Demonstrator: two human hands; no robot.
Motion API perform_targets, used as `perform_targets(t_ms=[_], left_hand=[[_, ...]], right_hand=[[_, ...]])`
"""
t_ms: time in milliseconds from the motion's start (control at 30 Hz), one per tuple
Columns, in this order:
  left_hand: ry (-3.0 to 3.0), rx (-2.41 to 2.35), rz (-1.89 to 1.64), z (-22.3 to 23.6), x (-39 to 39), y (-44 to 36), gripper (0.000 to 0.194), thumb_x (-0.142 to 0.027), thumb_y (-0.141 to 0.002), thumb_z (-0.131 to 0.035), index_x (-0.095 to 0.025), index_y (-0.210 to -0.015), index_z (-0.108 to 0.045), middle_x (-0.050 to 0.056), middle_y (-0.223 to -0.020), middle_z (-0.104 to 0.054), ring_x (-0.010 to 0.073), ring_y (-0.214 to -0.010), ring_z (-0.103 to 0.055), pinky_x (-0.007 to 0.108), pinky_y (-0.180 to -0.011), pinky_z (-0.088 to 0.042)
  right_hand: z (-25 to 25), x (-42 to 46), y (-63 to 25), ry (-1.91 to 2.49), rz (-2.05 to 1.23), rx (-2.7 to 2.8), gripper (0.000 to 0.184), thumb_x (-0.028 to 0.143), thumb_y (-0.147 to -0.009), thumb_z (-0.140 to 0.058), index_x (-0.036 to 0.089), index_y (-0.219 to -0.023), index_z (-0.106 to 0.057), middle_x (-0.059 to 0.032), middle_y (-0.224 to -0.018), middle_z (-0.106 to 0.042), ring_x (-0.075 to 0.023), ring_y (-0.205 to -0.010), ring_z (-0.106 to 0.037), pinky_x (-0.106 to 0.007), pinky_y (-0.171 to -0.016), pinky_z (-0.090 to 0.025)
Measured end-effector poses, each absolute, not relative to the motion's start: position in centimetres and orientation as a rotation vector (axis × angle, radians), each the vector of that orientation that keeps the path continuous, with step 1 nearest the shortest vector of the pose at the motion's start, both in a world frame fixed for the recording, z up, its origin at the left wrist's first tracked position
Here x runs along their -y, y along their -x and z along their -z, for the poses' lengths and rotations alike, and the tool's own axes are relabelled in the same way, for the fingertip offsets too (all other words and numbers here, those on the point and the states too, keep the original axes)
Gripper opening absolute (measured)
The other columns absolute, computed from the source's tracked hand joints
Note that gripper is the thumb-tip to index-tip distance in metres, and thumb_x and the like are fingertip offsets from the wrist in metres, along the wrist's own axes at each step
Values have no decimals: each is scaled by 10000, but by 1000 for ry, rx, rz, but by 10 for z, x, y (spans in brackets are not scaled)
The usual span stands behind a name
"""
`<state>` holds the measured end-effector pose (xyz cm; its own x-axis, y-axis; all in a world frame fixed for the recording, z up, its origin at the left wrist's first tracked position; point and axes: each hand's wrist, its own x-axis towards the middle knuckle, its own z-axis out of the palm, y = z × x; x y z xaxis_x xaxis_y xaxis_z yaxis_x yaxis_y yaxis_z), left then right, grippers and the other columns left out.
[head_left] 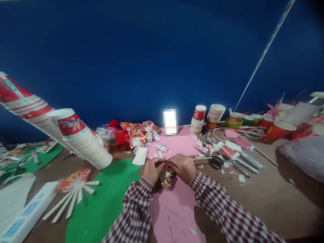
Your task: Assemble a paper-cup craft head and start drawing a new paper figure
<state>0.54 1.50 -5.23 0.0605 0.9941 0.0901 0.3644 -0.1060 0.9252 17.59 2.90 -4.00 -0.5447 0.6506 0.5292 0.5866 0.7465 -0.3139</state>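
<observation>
Both hands meet over a pink sheet point(167, 209) at the middle of the table. My left hand point(153, 169) is closed, thumb and fingers pinching the upper edge of a small red, white and yellow paper cutout point(166, 182). My right hand point(184, 167) bends over the same cutout from the other side, its fingers pressed in against it. The fingers hide most of the cutout's top. Just beyond the hands lie a white paper piece point(140, 156) and a small outlined paper cutout point(162, 147). Black-handled scissors point(216, 162) rest right of my right hand.
Tall leaning stacks of paper cups point(83, 145) stand at left, near a green sheet point(108, 195), a cut cup fan point(76, 189) and a power strip point(29, 211). Decorated paper figures point(138, 135) stand behind. Shorter cup stacks point(215, 114), pens and paper scraps are at right.
</observation>
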Motion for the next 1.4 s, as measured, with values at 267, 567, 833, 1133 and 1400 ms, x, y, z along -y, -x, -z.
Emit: perform_targets(t_ms=[267,567,833,1133,1400], left_hand=[[-1507,-1338,-1132,52,-15,-8,350,-242,-691,-591,-126,-1009,-504,-27,-591,-565,70,-485,-475,171,-462,-359],[-1455,-1333,-1151,55,-17,-10,329,-310,-715,-569,-133,-986,-506,-27,-596,-562,76,-484,-482,181,-470,-366],[-1377,-1255,-1152,49,-17,-8,328,-303,-688,-603,-121,-947,-519,-47,-549,-537,66,-470,-460,172,-465,-339],[-1387,-1254,-1184,52,-18,-9,357,-288,-674,-628,-121,-965,-504,-30,-580,-556,72,-507,-482,175,-493,-363],[-1379,-1302,-1177,50,-17,-10,366,-291,-651,-649,-122,-943,-507,27,-674,-613,112,-599,-562,203,-544,-418]], right_hand=[[42,-29,-174,906,-149,2293,182,235,-861,-449,188,-903,-620,-40,-830,-626,-145,-772,-522,-263,-713,-395],[39,-29,-174,899,-76,2294,194,220,-870,-427,168,-856,-614,-45,-777,-609,-147,-756,-509,-266,-704,-393],[39,-27,-174,838,-11,2308,179,191,-859,-434,151,-829,-606,-51,-759,-605,-154,-756,-508,-275,-707,-396],[39,-27,-175,867,-68,2310,173,212,-863,-441,168,-885,-606,-45,-822,-624,-156,-784,-521,-277,-722,-405],[40,-29,-176,867,-105,2321,186,224,-868,-442,181,-941,-608,-46,-883,-642,-149,-794,-545,-273,-739,-410]])
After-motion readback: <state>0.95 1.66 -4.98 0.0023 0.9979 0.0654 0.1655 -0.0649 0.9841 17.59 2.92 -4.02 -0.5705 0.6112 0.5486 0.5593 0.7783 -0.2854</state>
